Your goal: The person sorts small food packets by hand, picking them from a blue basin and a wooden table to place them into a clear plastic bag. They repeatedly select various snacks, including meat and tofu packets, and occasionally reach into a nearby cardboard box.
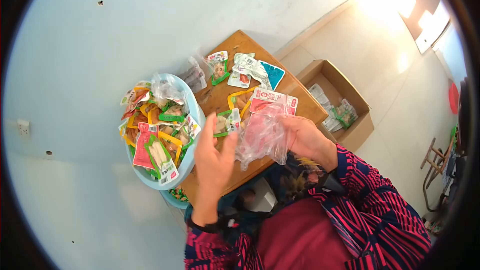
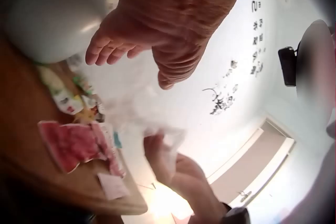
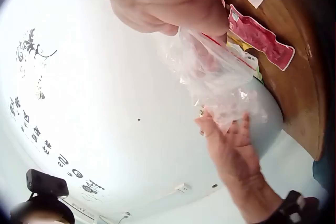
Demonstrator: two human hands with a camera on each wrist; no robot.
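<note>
In the head view my right hand (image 1: 312, 140) pinches a clear plastic bag (image 1: 264, 142) by its edge, over the wooden table (image 1: 240, 45). The thin bag hangs crumpled toward my left hand (image 1: 212, 165). That hand is raised with its fingers spread and nothing in its grip, beside the bag. Behind the bag lie a red-and-white packet (image 1: 287, 101), a yellow-edged food packet (image 1: 240, 101) and a green-edged packet (image 1: 227, 120). The right wrist view shows the bag (image 3: 210, 71) hanging from the right fingers, with a long red packet (image 3: 262, 37) on the table nearby.
A light blue basin (image 1: 196, 115) heaped with sealed food packets stands left of the table's middle. Silvery packets (image 1: 252, 67) and a blue packet (image 1: 272, 75) lie at the far end. On the floor, an open cardboard box (image 1: 357, 132) holds a few packets. A wall (image 1: 100, 60) borders the left.
</note>
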